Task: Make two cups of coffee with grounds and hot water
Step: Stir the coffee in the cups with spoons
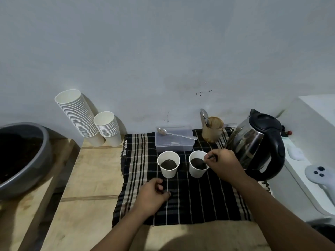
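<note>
Two white paper cups stand side by side on a black checked cloth [181, 200]. The left cup [169, 171] holds dark coffee. In the right cup [196, 172] there is dark coffee too, with a spoon [204, 160] dipped in it. My right hand [223, 162] pinches that spoon's handle at the cup's right rim. My left hand [154, 194] rests loosely curled on the cloth in front of the left cup, holding nothing. A steel and black kettle [257, 145] stands just right of my right hand.
A clear plastic box [174, 142] with a spoon [174, 134] on its lid sits behind the cups. A stained brown cup [212, 133] holds cutlery. Two stacks of paper cups [90, 118] lean on the wall. A grey bowl [23, 160] is far left, a white controller [319, 176] far right.
</note>
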